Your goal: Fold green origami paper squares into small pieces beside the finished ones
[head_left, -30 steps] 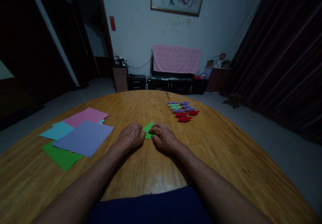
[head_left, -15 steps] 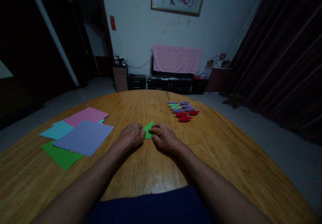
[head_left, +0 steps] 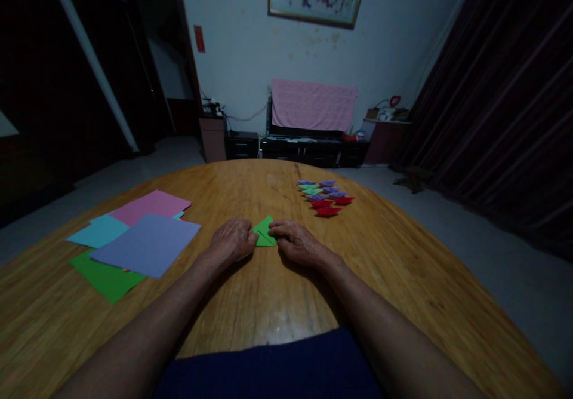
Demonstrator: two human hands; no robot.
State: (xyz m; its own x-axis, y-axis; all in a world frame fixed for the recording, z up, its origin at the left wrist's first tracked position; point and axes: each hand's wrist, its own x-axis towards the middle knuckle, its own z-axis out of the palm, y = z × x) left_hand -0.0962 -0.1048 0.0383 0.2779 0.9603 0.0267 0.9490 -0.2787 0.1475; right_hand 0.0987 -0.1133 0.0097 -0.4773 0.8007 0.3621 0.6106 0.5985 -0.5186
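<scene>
A small piece of green paper (head_left: 265, 238), folded to a pointed shape with a dark slanting crease or edge across it, lies flat on the wooden table between my hands. My left hand (head_left: 233, 239) is closed at its left side, fingers curled and thumb against the edge. On the other side, my right hand (head_left: 295, 242) has its fingers together and bent onto the right edge of the paper. Parts of the paper under the fingertips are hidden.
The round table (head_left: 277, 303) carries loose sheets at left: a purple sheet (head_left: 150, 243), a pink sheet (head_left: 154, 203), a light blue sheet (head_left: 98, 232) and a green sheet (head_left: 105, 279). Several folded paper boats (head_left: 328, 212) in red, purple and pale green stand far right.
My right hand has slid slightly right, baring more of the green folded paper and its dark slanting line. My left hand stays nearly in place.
</scene>
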